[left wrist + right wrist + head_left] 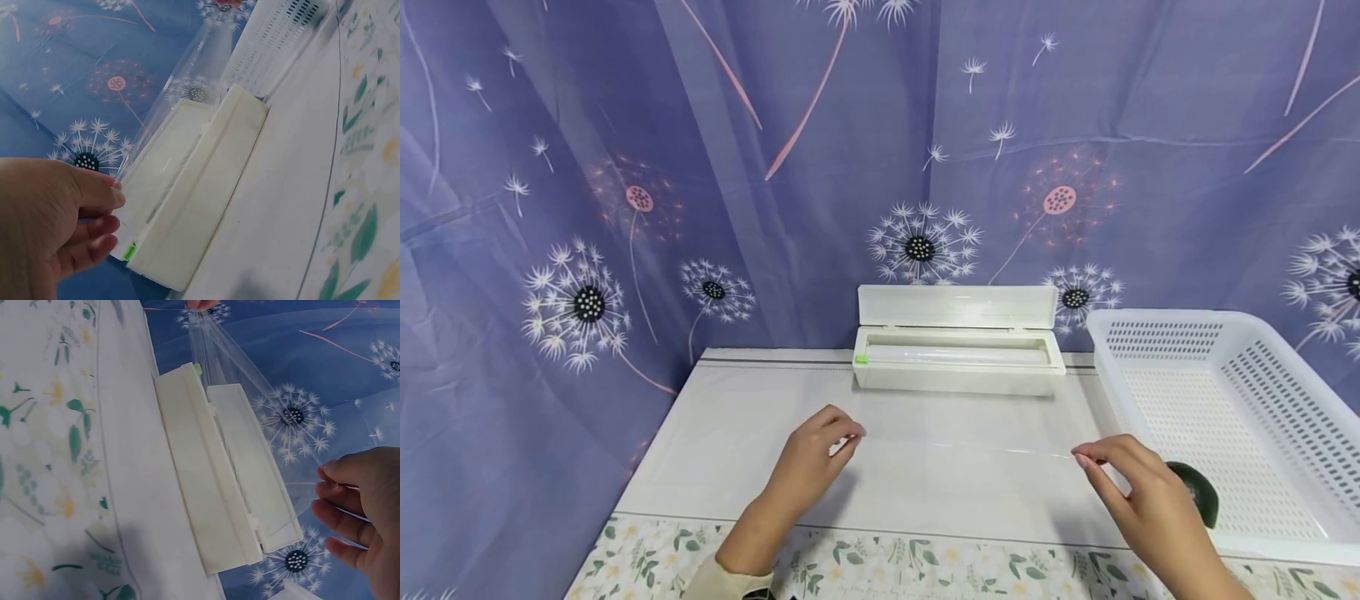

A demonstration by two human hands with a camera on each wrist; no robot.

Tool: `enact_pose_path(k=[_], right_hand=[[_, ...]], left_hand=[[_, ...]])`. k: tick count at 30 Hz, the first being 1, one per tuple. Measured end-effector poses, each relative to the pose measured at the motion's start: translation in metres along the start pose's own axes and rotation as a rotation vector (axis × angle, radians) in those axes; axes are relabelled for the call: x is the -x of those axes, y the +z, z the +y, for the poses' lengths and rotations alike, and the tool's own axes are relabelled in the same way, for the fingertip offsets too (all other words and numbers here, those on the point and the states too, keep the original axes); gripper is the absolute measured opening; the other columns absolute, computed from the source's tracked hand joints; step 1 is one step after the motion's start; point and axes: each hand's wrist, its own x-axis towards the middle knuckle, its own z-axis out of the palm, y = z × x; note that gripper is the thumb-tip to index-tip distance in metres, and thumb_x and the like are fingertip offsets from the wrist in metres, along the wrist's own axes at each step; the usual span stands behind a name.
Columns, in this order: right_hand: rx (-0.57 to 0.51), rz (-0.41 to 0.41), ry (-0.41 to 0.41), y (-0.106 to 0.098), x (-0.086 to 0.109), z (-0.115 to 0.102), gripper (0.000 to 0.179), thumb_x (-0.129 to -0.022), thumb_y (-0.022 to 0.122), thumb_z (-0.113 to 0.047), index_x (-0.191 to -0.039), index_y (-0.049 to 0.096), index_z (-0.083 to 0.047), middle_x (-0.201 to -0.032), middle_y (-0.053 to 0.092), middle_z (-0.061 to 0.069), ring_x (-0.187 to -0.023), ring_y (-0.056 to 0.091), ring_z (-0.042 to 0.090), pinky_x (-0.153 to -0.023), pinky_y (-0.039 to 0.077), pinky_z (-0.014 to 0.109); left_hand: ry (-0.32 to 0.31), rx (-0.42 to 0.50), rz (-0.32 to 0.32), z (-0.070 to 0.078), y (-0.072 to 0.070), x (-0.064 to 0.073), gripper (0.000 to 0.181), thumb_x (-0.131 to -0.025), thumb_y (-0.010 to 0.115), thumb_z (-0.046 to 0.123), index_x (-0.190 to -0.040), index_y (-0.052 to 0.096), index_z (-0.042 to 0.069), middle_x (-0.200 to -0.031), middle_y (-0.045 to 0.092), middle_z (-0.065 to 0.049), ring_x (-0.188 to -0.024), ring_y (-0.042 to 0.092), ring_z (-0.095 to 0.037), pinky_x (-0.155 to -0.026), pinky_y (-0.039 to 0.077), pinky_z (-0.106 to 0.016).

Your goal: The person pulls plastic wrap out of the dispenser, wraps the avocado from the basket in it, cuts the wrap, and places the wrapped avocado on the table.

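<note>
A thin sheet of clear cling film (1000, 450) stretches between the two hands, its front edge a faint shiny line. My left hand (808, 458) pinches one corner between thumb and fingertips; my right hand (1138, 492) pinches the opposite corner the same way. Behind the sheet stands a long white cling film dispenser (958, 382) with its lid (958, 307) tipped up at the back and a film roll (955, 356) inside. In the left wrist view, the film (209, 59) runs taut from the fingers across the dispenser. The right wrist view shows it gathered into folds near the left fingertips.
To the right is a white perforated plastic basket (1277, 342). A rounded dark green object (1201, 492) sits at its near left, partly hidden by the right hand. White cloth with a floral border (880, 567) covers the table; a purple dandelion curtain (812, 208) hangs behind.
</note>
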Motion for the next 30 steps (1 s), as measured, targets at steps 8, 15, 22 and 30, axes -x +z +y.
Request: enact_pose_path(k=[8,15,22,30], right_hand=[[0.020,-0.051,-0.025,0.007,0.011,0.005,0.026,-0.082,0.077,-0.003,-0.099,0.071,-0.022,-0.097,0.059,-0.019,-0.086,0.055,0.001,-0.065,0.040,0.012],[0.030,-0.155,0.007,0.015,0.025,0.010,0.025,-0.086,0.076,-0.011,-0.110,0.072,-0.016,-0.100,0.062,-0.012,-0.079,0.057,0.003,-0.059,0.044,0.019],[0.080,-0.192,0.028,0.015,0.031,0.014,0.028,-0.085,0.076,-0.014,-0.113,0.071,-0.015,-0.106,0.065,-0.009,-0.090,0.066,0.020,-0.070,0.054,0.038],[0.064,-0.183,0.035,0.002,0.033,0.010,0.028,-0.089,0.073,-0.012,-0.114,0.069,-0.023,-0.108,0.063,-0.012,-0.086,0.064,0.012,-0.064,0.052,0.028]], left_hand=[[-0.140,0.059,-0.048,-0.002,0.008,0.005,0.016,-0.085,0.075,0.005,-0.095,0.073,0.018,-0.097,0.058,0.014,-0.080,0.060,-0.009,-0.068,0.053,-0.025],[-0.117,-0.005,-0.051,-0.007,0.018,0.008,0.018,-0.083,0.078,0.005,-0.091,0.074,0.020,-0.092,0.060,0.015,-0.079,0.059,-0.006,-0.069,0.051,-0.022],[-0.117,-0.039,-0.096,-0.011,0.026,0.005,0.014,-0.085,0.076,0.008,-0.093,0.075,0.019,-0.091,0.061,0.015,-0.083,0.058,-0.002,-0.073,0.052,-0.023],[-0.099,-0.098,-0.136,-0.019,0.037,0.004,0.011,-0.084,0.077,0.009,-0.090,0.075,0.019,-0.087,0.060,0.014,-0.081,0.058,-0.003,-0.072,0.051,-0.023]])
